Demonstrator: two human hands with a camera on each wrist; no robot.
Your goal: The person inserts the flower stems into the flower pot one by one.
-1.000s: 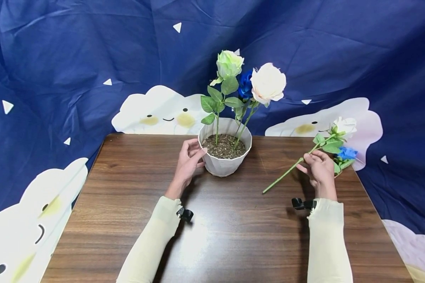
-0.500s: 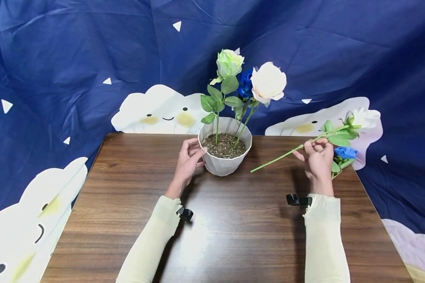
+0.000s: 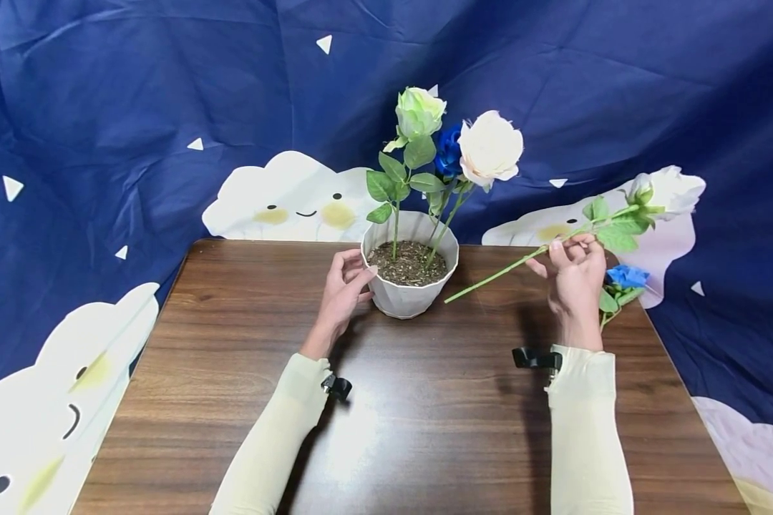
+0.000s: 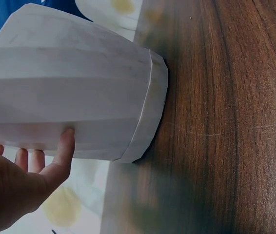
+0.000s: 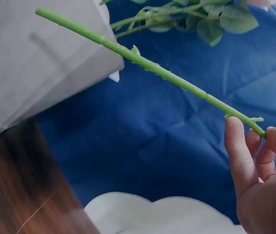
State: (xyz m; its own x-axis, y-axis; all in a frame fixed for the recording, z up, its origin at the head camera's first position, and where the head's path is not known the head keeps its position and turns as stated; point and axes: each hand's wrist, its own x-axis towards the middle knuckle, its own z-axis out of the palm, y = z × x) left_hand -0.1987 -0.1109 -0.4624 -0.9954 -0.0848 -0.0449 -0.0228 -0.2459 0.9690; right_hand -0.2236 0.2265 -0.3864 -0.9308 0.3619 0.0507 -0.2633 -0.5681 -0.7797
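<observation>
My left hand (image 3: 338,293) holds the left side of a white faceted flowerpot (image 3: 407,303), thumb at the rim; in the left wrist view its fingers touch the wall of the pot (image 4: 69,97). In the pot's soil (image 3: 409,266) stand a pale green rose (image 3: 420,113), a blue rose (image 3: 447,151) and a cream rose (image 3: 491,149). My right hand (image 3: 576,286) pinches an artificial white rose (image 3: 673,192) by its stem, bloom to the right. The stem's bare lower end points left, just right of the pot. The right wrist view shows this green stem (image 5: 152,66) in front of the pot.
Another blue rose (image 3: 628,276) with green leaves lies at the table's right edge, partly behind the right hand. The brown wooden table (image 3: 438,415) reaches back to a dark blue curtain (image 3: 135,86) printed with white clouds.
My right hand has lifted the white rose and moved it slightly left, turning the stem flatter, with its lower end nearer the pot. My left hand stays at the pot.
</observation>
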